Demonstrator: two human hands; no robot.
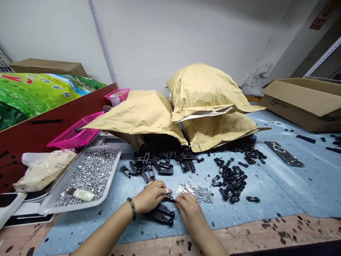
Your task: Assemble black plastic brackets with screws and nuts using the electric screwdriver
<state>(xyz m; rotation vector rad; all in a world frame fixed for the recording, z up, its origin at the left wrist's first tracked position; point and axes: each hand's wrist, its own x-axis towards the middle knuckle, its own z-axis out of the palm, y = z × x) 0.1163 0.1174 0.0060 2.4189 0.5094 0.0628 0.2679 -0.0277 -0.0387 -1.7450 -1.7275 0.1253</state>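
Note:
My left hand [153, 195], with a dark beaded bracelet on its wrist, grips a small black plastic arm [169, 196]. At the right end of that arm, my right hand [190, 208] has thumb and finger pinched; any screw or nut between them is too small to see. Several finished-looking black arms with round ends [162, 213] lie side by side under and in front of my left hand. Just beyond my fingers are silver nuts [185, 187] and short metal screws [204, 195] in a loose heap.
Slotted black parts [145, 161] spill from yellow sacks [210, 89] behind. Small black links [233, 181] are piled to the right. On the left stand a white tray [115, 167] of metal pieces and a pink basket [62, 138]. A cardboard box [301, 103] is far right.

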